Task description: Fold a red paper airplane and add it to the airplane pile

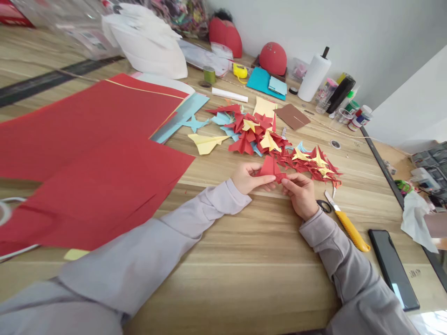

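A small piece of folded red paper (pixel 269 167) is held above the wooden table between my two hands. My left hand (pixel 249 177) pinches its left and lower part, thumb across the front. At its lower right corner, my right hand (pixel 299 190) grips it between thumb and fingertips. Just beyond lies a heap of folded paper planes (pixel 244 137), mostly red with some yellow and light blue. A second pile of smaller red and yellow folded pieces (pixel 314 163) sits to the right. One yellow paper plane (pixel 206 143) rests left of the heap.
Large red paper sheets (pixel 104 186) cover the left side. Right of my right hand lie a yellow utility knife (pixel 351 228), blade out, black-handled scissors (pixel 324 206) and a phone (pixel 393 267). Along the back stand a paper towel roll (pixel 314 78), bottles and a yellow tape measure (pixel 240 70).
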Demonstrator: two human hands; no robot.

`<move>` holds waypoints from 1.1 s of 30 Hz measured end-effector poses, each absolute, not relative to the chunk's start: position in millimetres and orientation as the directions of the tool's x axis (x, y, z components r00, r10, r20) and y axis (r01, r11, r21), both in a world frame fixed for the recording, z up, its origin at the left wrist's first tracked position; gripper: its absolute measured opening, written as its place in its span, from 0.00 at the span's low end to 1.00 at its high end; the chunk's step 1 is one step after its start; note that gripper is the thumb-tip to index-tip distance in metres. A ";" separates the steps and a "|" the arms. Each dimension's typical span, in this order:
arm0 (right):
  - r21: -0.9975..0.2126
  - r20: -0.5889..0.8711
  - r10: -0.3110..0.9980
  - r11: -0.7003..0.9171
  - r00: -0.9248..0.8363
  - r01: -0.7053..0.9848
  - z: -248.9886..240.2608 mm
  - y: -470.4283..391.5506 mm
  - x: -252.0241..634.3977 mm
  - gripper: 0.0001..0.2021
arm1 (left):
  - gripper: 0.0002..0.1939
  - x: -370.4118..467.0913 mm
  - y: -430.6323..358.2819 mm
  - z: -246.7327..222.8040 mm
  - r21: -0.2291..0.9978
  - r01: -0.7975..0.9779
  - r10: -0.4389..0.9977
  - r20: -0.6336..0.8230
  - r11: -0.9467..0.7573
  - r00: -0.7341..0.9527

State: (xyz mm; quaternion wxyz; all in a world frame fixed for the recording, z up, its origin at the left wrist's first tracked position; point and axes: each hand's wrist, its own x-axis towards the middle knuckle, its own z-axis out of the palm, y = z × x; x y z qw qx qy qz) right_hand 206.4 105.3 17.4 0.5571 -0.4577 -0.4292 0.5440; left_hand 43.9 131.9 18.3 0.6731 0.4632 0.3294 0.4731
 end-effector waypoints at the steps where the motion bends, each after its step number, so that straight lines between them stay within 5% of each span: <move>1: -0.974 -0.032 0.999 -0.028 0.013 -0.226 17.2 105.2 206.9 0.13 | 0.20 42.5 132.1 19.2 0.941 -0.308 0.928 -0.018 0.142 0.372; 10: -0.974 -0.013 0.977 -0.060 -0.211 -0.218 11.7 100.7 209.4 0.12 | 0.16 43.1 131.0 16.6 0.962 -0.264 0.920 0.045 0.064 0.389; 25: -0.964 0.048 0.983 -0.002 -0.179 -0.265 11.7 97.2 204.9 0.11 | 0.16 49.4 125.5 13.8 0.923 -0.326 0.926 -0.074 0.204 0.370; 33: -0.968 0.067 0.985 0.025 -0.161 -0.248 11.9 96.1 204.0 0.07 | 0.15 47.8 126.1 13.0 0.914 -0.361 0.911 -0.019 0.182 0.412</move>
